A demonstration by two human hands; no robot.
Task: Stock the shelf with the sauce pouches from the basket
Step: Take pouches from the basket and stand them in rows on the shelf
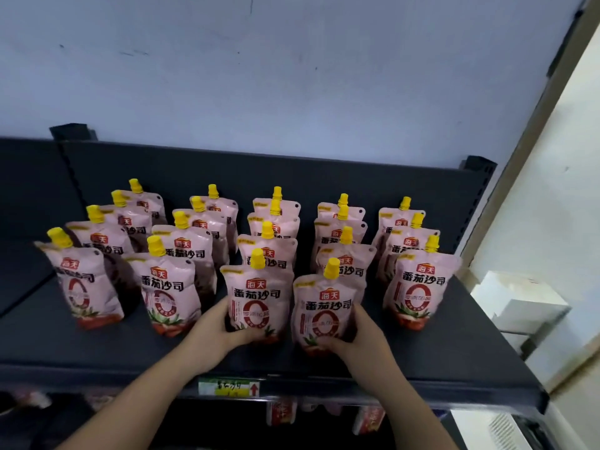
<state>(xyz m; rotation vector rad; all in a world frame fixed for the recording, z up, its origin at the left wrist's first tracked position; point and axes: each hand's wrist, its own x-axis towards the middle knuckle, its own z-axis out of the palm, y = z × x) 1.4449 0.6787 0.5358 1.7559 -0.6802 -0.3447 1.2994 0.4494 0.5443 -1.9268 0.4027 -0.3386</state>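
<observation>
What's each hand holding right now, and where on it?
Left hand: third-column front pouch, lower left side. Right hand: fourth-column front pouch, lower right side.

Print on a sauce pouch (pixel 256 297) and a shelf-edge tag (pixel 229 387).
On every pink front: red logo "海天", black "番茄沙司" beneath, a big red "0" ring, small text inside blurred; on the tag, illegible handwriting and a red up-arrow.

Pale blue-grey wall (pixel 292 76) is showing dark scuffs and a thin crack near the top. Green-and-white price label (pixel 229 387) is displaying a red arrow. White boxes (pixel 526 303) are sitting at far right, beside a beige frame (pixel 529 141).
</observation>
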